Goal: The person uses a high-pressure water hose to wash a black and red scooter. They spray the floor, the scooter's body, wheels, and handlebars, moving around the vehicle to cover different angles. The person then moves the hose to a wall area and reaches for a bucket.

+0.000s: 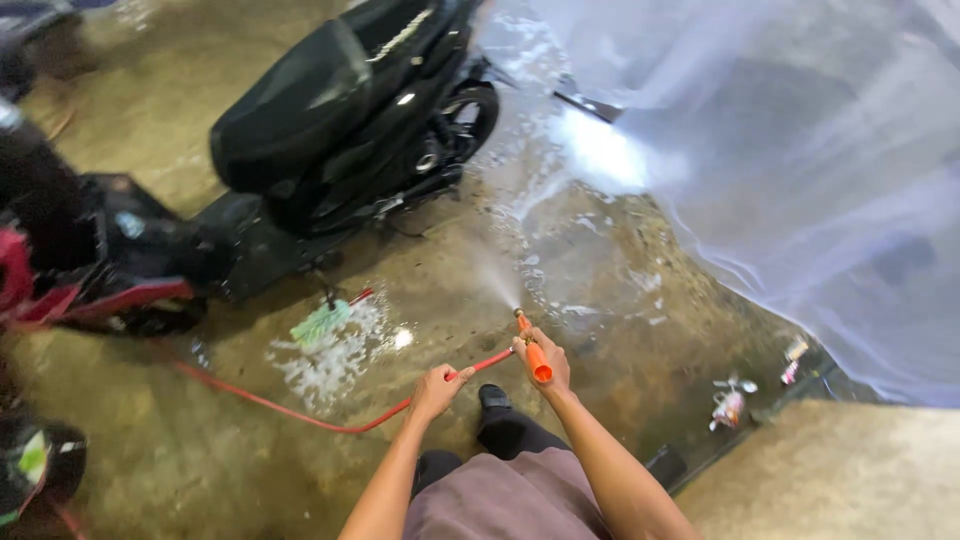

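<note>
My right hand [546,362] grips an orange spray nozzle [533,352] that points away from me and shoots a fan of water onto the wet concrete floor [560,250]. My left hand [437,386] is closed around the red hose [300,412] just behind the nozzle; the hose trails off to the left across the floor. A black scooter [340,110] stands ahead on the left, its rear wheel [470,115] beside the spray. My dark shoe [493,397] shows below my hands.
A green brush [320,322] lies in soapy foam by the scooter's stand. A translucent plastic curtain [800,180] hangs on the right. Small bottles and litter [730,400] sit along a floor ledge. A helmet [30,465] rests at the lower left.
</note>
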